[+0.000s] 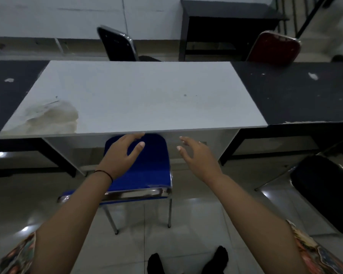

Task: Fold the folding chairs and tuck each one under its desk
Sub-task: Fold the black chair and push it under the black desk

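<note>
1. Reaching forward, the left hand [120, 155] hovers over the blue folding chair [145, 171] with its fingers spread wide and holding nothing; whether the fingertips touch the pad I cannot tell.
2. Off to the chair's right side, the right hand [198, 157] is likewise wide and empty, clear of both chair and desk.
3. Facing the white worktop [139, 95], the chair stands unfolded on the floor, the far edge of its pad just under the worktop's near edge.
4. Judging by the build, a chrome tube frame [135, 193] with a padded blue panel should feel stiff and moderately heavy; polished tube can slip in the palm, and the hinge could nip fingers as it closes.
5. A sound hold is probably the chrome rail at the near edge of the pad, one hand at each end, rather than the soft cushion.
6. The white worktop is worn, with a pale stain [52, 117] at its near left corner, and dark worktops [297, 93] adjoin it on both sides.
7. Glossy floor tiles [196, 220] may let the chair's feet slide easily.
8. Beyond stand a black chair [117, 44] and a red chair [273, 47]; another black chair [325, 190] sits at the right.
</note>
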{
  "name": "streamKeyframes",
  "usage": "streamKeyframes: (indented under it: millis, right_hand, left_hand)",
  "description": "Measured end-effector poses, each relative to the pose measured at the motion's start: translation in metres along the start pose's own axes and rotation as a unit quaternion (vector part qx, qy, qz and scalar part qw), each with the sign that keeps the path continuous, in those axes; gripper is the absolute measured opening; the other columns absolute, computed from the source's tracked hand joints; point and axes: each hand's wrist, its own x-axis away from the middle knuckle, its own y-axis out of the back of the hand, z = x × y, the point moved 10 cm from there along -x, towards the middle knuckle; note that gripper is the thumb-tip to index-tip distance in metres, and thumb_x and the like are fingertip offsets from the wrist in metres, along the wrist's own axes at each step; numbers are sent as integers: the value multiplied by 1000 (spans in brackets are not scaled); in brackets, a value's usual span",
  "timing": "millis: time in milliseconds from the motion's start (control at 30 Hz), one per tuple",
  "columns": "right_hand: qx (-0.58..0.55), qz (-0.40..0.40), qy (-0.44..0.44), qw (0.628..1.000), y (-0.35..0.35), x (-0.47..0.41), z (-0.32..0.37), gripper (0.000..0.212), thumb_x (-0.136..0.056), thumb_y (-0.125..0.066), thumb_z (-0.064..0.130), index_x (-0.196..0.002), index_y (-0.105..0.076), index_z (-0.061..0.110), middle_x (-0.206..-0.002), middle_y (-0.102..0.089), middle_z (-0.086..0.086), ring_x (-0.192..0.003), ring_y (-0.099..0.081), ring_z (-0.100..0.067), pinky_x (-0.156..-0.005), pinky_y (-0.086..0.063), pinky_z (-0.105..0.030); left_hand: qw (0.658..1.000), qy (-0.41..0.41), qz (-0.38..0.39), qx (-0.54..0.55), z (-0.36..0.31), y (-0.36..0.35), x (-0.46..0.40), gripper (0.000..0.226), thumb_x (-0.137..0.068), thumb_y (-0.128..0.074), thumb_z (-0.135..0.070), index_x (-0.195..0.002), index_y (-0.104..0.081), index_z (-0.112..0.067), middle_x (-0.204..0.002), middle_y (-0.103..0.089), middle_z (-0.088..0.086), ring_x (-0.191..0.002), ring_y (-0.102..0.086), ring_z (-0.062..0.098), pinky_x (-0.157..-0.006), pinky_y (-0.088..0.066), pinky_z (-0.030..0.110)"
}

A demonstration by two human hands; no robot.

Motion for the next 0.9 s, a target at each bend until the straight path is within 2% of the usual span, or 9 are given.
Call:
streamKeyframes:
  millis: [167, 267, 400, 467, 567, 667, 800, 900]
  right_hand:
    - [0, -44, -49, 998, 71, 6, -66, 39, -96, -47, 41, -129, -54, 22, -117, -64, -1, -111, -54, -21, -94, -42, -34]
    - [-14, -67, -81, 994, 116, 18, -110, 37, -96, -47, 39, -124, -58, 18, -112, -66, -4, -106, -58, -23, -93, -45, -38]
    - [-27, -130, -128, 983, 192, 44, -178, 36, -96, -48, 39, -122, -60, 17, -110, -68, -4, -103, -60, -21, -84, -47, -34]
    - [-27, -146, -148, 978, 219, 55, -207, 37, -96, -47, 41, -123, -58, 20, -111, -67, -3, -104, -59, -20, -85, -48, -35]
    - [-23, -160, -171, 972, 259, 74, -249, 39, -96, -45, 43, -126, -55, 22, -110, -67, -3, -104, -58, -19, -86, -49, -39]
    - [-30, -174, -196, 965, 295, 99, -290, 39, -96, -44, 45, -129, -52, 25, -113, -64, 1, -108, -56, -17, -88, -49, -36]
    - [-5, -194, -229, 954, 345, 133, -337, 39, -96, -45, 44, -130, -51, 26, -113, -65, -1, -108, -56, -20, -98, -44, -40]
    - [13, -217, -261, 941, 375, 159, -365, 37, -97, -47, 37, -131, -51, 21, -114, -65, -2, -107, -57, -18, -105, -38, -39]
  left_hand:
    - [998, -45, 26, 31, -74, -60, -53, 39, -94, -41, -42, -127, -50, -24, -122, -51, -14, -112, -48, 3, -96, -37, 23]
    - [995, -75, 46, 43, -126, -104, -80, 41, -91, -39, -45, -123, -54, -26, -121, -53, -15, -112, -47, 1, -95, -36, 21]
    - [990, -109, 64, 64, -206, -173, -110, 30, -95, -44, -36, -119, -57, -25, -116, -54, -17, -107, -46, -4, -91, -32, 10]
    - [987, -123, 71, 69, -238, -201, -120, 30, -95, -44, -36, -119, -57, -26, -116, -55, -17, -107, -46, -5, -91, -32, 9]
    - [982, -157, 84, 63, -286, -244, -134, 35, -93, -41, -42, -119, -57, -25, -118, -57, -13, -109, -47, -1, -95, -35, 19]
    - [974, -195, 101, 50, -335, -287, -142, 42, -89, -38, -45, -119, -58, -23, -119, -57, -11, -108, -47, 0, -92, -34, 19]
    - [960, -245, 132, 26, -399, -349, -153, 42, -89, -38, -45, -120, -56, -22, -116, -57, -10, -105, -48, 2, -88, -35, 21]
    - [946, -276, 169, 12, -434, -396, -157, 37, -93, -43, -41, -123, -53, -22, -120, -56, -6, -111, -49, 8, -90, -36, 21]
